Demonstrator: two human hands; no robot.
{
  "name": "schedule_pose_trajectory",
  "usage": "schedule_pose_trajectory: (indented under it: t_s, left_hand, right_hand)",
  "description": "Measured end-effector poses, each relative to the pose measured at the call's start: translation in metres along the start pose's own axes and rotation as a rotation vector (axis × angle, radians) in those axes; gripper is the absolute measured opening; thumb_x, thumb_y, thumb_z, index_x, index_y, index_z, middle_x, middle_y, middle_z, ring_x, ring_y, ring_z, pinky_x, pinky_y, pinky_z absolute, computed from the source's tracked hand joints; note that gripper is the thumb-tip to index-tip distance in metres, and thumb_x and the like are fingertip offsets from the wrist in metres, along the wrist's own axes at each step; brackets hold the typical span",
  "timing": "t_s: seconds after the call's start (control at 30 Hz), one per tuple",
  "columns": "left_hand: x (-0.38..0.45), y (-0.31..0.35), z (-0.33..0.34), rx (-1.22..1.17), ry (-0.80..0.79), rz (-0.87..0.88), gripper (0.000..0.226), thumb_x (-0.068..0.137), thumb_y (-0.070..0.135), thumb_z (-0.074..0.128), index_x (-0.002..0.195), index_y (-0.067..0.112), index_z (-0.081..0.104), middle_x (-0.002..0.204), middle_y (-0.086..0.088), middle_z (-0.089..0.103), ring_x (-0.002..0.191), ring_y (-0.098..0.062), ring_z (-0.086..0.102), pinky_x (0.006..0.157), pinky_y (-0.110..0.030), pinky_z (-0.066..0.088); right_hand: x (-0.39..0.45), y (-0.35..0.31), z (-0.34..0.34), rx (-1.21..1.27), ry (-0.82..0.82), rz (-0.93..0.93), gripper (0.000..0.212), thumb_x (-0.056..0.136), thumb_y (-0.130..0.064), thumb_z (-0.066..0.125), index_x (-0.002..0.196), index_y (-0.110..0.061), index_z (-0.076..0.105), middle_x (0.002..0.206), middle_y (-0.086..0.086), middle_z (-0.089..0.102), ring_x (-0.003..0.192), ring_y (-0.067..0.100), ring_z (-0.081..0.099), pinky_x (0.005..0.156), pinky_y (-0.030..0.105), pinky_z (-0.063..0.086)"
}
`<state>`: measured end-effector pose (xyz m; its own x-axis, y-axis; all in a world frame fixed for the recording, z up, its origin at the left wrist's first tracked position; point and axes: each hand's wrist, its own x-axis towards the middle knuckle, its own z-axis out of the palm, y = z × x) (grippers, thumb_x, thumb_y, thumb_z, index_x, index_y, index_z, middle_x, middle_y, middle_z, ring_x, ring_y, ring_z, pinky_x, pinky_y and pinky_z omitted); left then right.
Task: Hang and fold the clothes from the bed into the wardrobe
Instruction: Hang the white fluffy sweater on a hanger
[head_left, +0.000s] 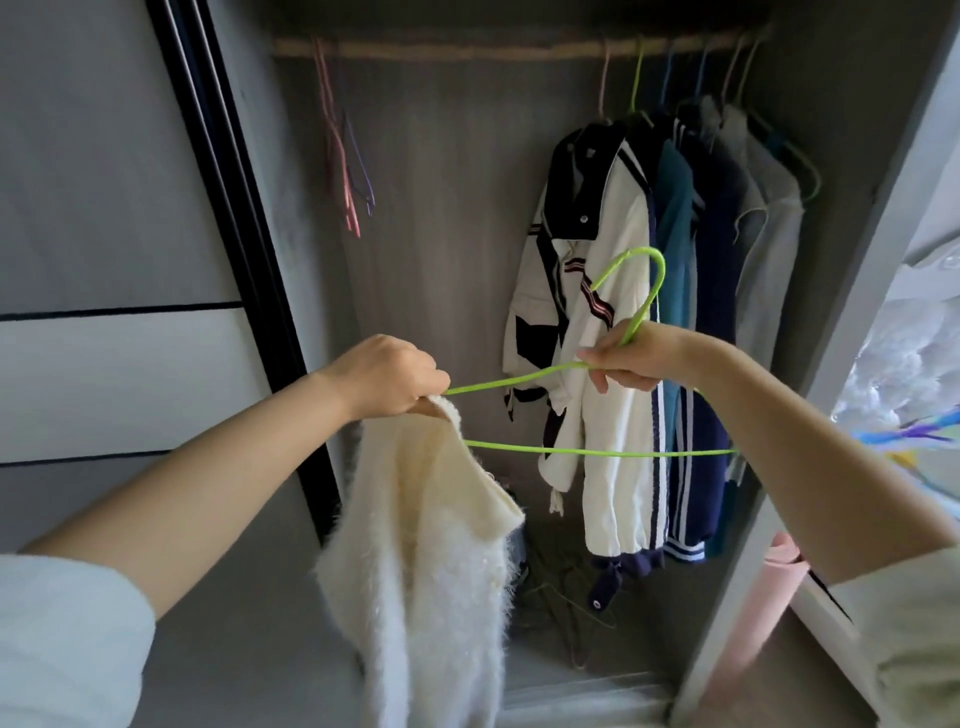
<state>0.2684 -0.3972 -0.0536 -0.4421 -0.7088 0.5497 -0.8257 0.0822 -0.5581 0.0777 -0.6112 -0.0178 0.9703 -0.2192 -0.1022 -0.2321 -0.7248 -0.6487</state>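
Observation:
A lime-green wire hanger is held up in front of the open wardrobe. My right hand grips it at the neck, just below the hook. My left hand pinches the hanger's left end together with the shoulder of a fluffy cream sweater. The sweater covers that left end and hangs down limp from it; the hanger's right half is bare. The wooden rail runs across the top of the wardrobe.
Several garments hang at the rail's right end, the nearest a white and navy jacket. Empty pink and purple hangers dangle at the left. Loose hangers lie on the wardrobe floor. A sliding door stands left, plastic bags right.

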Motion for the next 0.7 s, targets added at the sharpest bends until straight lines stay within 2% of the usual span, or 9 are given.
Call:
schedule_pose_trajectory:
  t_s: [0.07,0.13,0.23,0.33,0.4,0.47,0.57,0.63,0.7]
  left_hand:
    - [0.005,0.004,-0.001,-0.048,0.039,-0.004,0.068,0.098,0.051,0.022,0.047,0.011,0.043,0.04,-0.003,0.037,0.03,-0.019,0.038,0.033,-0.015,0.032]
    - [0.008,0.007,-0.001,-0.048,0.042,0.006,0.069,0.097,0.052,0.022,0.045,0.011,0.043,0.04,-0.003,0.037,0.031,-0.02,0.037,0.035,-0.014,0.031]
    - [0.005,0.007,-0.003,-0.107,0.002,-0.03,0.071,0.095,0.057,0.021,0.048,0.01,0.047,0.042,-0.001,0.04,0.033,-0.02,0.04,0.036,-0.013,0.03]
    - [0.004,0.009,-0.007,-0.112,-0.031,-0.008,0.059,0.083,0.057,0.04,0.048,0.009,0.046,0.043,-0.001,0.041,0.032,-0.02,0.042,0.033,-0.013,0.032]
    - [0.009,0.017,-0.01,-0.131,-0.016,-0.001,0.054,0.076,0.055,0.046,0.048,0.009,0.044,0.042,-0.002,0.04,0.032,-0.02,0.04,0.034,-0.013,0.029]
    - [0.013,0.025,-0.018,-0.152,0.04,0.007,0.059,0.085,0.06,0.037,0.053,0.011,0.041,0.043,-0.002,0.037,0.033,-0.02,0.038,0.036,-0.014,0.028]
    - [0.021,0.035,-0.026,-0.152,0.142,0.073,0.046,0.091,0.057,0.028,0.067,0.018,0.027,0.045,-0.002,0.035,0.037,-0.018,0.033,0.039,-0.018,0.025]
    - [0.026,0.043,-0.033,-0.152,0.134,0.083,0.044,0.091,0.057,0.029,0.068,0.019,0.024,0.046,-0.002,0.034,0.039,-0.017,0.032,0.04,-0.02,0.023]
    - [0.027,0.048,-0.04,-0.165,0.096,0.052,0.047,0.09,0.058,0.031,0.066,0.018,0.031,0.046,-0.001,0.034,0.039,-0.016,0.03,0.043,-0.021,0.021]
  right_hand:
    - [0.007,-0.01,0.014,-0.216,0.034,-0.01,0.048,0.097,-0.034,0.04,0.056,-0.012,0.052,0.047,0.003,0.037,0.039,0.009,0.031,0.054,0.022,0.034]
    - [0.014,-0.016,0.019,-0.35,0.058,-0.024,0.052,0.095,-0.038,0.042,0.049,-0.014,0.045,0.049,0.0,0.04,0.042,0.008,0.035,0.062,0.026,0.035]
    - [0.014,-0.016,0.012,-0.385,-0.019,0.012,0.056,0.094,-0.043,0.04,0.047,-0.014,0.032,0.044,-0.002,0.031,0.04,0.011,0.027,0.057,0.023,0.032]
    - [0.009,-0.019,0.006,-0.427,-0.063,0.038,0.055,0.095,-0.042,0.037,0.048,-0.014,0.029,0.043,-0.003,0.027,0.039,0.011,0.023,0.051,0.017,0.03]
    - [0.006,-0.022,0.004,-0.369,-0.062,0.025,0.056,0.095,-0.039,0.04,0.045,-0.016,0.03,0.037,-0.008,0.026,0.035,0.008,0.022,0.05,0.017,0.029]
    - [0.006,-0.029,0.009,-0.294,-0.054,-0.02,0.059,0.095,-0.037,0.042,0.039,-0.021,0.031,0.037,-0.008,0.026,0.036,0.009,0.022,0.054,0.021,0.029]
    - [0.011,-0.036,0.038,-0.202,-0.094,-0.071,0.059,0.096,-0.033,0.041,0.04,-0.018,0.032,0.041,-0.001,0.028,0.041,0.014,0.024,0.057,0.025,0.03]
    - [0.013,-0.036,0.064,-0.061,-0.045,-0.088,0.053,0.096,-0.03,0.042,0.046,-0.014,0.033,0.045,0.003,0.03,0.043,0.015,0.025,0.051,0.021,0.027]
    - [0.009,-0.029,0.084,0.102,0.059,-0.09,0.049,0.096,-0.029,0.043,0.05,-0.013,0.035,0.046,0.001,0.032,0.043,0.013,0.028,0.048,0.019,0.025]
